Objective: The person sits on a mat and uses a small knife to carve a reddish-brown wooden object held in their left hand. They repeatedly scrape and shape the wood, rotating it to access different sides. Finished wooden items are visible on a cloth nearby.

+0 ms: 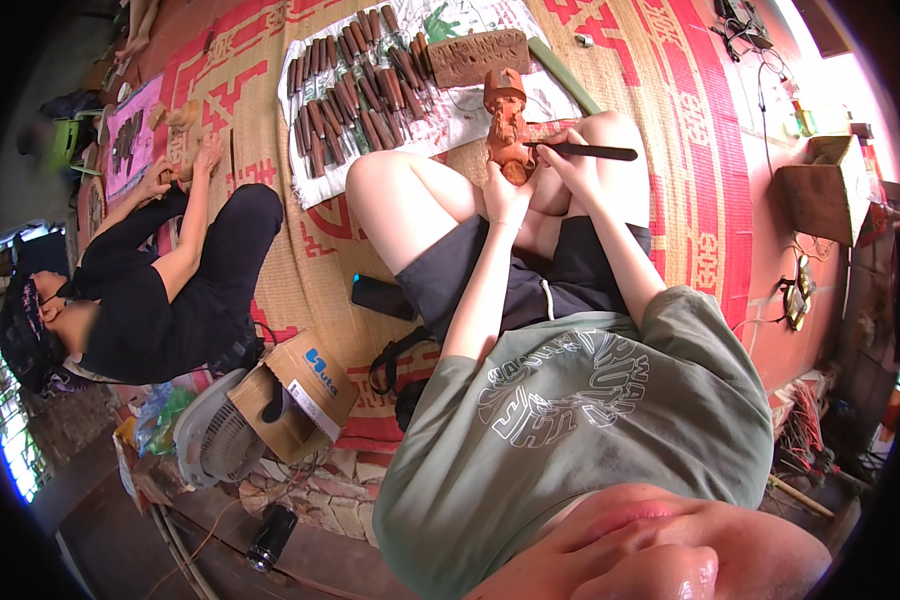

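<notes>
The left hand (505, 195) was closed around the base of a reddish wooden figurine (508, 125), holding it upright between the knees. The right hand (570, 160) gripped a dark-handled chisel (585, 152), its tip touching the figurine's middle from the three o'clock side. The upper half of the carving already showed a shaped head and hat; judging by that, the rough form was done and detail lower down remained. At twelve o'clock from the figurine lay a carved wooden block (478, 57), and from ten to eleven o'clock rows of chisels (355, 90) on a white cloth (470, 125). At nine o'clock, well apart, another person's hands (180, 165) rested on pale wood. A black phone (382, 297) lay on the woven mat (610, 60) at seven o'clock.
</notes>
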Tool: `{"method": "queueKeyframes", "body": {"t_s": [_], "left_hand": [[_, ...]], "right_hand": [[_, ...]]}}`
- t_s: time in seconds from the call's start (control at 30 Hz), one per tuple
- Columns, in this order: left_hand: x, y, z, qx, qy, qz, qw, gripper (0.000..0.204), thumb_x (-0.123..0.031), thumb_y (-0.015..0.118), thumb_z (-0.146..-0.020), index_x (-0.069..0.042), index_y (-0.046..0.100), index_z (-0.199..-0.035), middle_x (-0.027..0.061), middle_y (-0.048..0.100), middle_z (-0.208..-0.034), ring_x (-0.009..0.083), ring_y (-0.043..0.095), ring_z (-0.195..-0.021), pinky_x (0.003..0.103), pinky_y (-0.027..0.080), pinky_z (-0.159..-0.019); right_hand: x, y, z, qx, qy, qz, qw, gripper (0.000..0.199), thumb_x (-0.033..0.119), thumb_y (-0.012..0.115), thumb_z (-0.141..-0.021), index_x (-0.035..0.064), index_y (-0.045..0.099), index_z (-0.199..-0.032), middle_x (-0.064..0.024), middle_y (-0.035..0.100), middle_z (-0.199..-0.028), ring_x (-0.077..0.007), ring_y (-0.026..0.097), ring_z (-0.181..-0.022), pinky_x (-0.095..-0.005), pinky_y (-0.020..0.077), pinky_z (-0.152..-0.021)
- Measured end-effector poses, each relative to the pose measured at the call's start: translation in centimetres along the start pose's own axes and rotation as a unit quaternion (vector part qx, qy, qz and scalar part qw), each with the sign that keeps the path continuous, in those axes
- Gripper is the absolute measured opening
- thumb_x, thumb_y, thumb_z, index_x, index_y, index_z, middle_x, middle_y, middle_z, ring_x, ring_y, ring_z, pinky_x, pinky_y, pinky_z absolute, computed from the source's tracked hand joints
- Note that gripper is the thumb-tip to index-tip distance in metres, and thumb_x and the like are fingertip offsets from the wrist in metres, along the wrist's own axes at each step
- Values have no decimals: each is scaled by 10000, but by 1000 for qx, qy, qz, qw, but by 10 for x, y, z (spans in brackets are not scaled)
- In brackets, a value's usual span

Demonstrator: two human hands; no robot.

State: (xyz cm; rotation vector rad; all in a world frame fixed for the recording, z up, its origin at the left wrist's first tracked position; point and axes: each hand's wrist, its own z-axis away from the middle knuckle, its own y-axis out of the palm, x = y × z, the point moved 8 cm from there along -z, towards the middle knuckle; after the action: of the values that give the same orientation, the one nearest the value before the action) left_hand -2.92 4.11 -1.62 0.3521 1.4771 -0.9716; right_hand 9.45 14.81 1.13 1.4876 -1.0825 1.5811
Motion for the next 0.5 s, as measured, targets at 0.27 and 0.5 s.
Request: {"method": "queueKeyframes", "body": {"t_s": [0.27,0.5], "left_hand": [[0,-3,0,2,-18,-40,999,524,-200,790,-545,38,486,-900,209,606,-821,334,616,-780,391,486,-692],[9,1,-2,1,1,-18,1000,564,-270,786,-572,27,455,-919,236,607,-802,383,611,-767,422,481,-672]], "right_hand": [[19,15,7,78,5,170,982,168,93,683,-749,-10,565,-809,-84,604,-706,-119,561,-637,-232,460,-589],[15,12,12,111,-20,227,967,153,103,666,-761,-6,566,-801,-81,601,-693,-119,564,-637,-232,455,-584]]}}
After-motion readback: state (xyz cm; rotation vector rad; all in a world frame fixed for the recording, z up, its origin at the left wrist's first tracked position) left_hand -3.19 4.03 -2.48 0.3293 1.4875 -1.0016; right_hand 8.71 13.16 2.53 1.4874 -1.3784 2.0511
